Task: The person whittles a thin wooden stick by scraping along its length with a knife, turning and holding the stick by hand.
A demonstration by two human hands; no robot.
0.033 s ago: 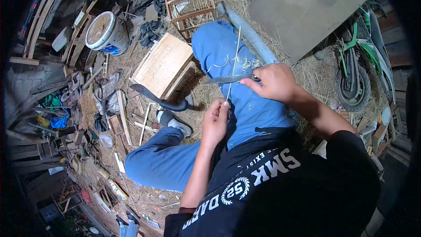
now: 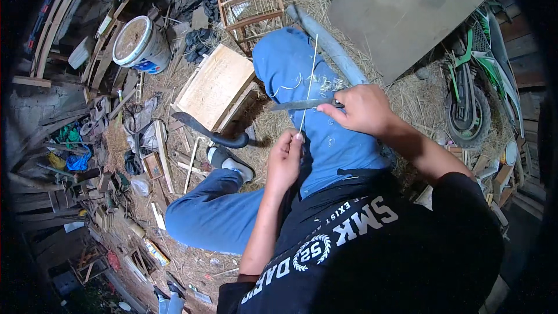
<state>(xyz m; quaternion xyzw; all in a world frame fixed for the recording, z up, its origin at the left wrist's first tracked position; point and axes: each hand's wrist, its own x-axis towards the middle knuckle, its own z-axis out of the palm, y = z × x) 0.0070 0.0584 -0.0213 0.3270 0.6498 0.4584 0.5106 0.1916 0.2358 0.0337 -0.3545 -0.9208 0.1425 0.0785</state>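
2 hands are at work over the right knee of 1 pair of blue trousers (image 2: 325, 151). The left hand (image 2: 285, 156) is closed in a pinch, its thumb and curled fingers gripping the near end of 1 thin, pale stick (image 2: 311, 78), which slants up and away over the thigh. The right hand (image 2: 364, 108) is wrapped around the handle of 1 knife (image 2: 296, 104), with the thumb laid along it toward the blade. The blade points left and crosses the stick just beyond the left hand; how deep its edge sits cannot be told. Pale curled shavings (image 2: 327, 85) lie on the trousers beside the stick, too many and too fine to count. Left of the knee stands 1 wooden block (image 2: 215, 84), with 1 curved dark tool (image 2: 224, 139) at its near side. Beyond are 1 wooden cage (image 2: 254, 20) and 1 grey pole (image 2: 331, 49); farther left is 1 white bucket (image 2: 156, 53) filled with something brown. On the right are 1 large flat panel (image 2: 407, 17) and 1 green and white motorcycle (image 2: 494, 70), 1 wheel of it showing. 1 shoe (image 2: 218, 157) shows on the left foot, on the straw-strewn ground.
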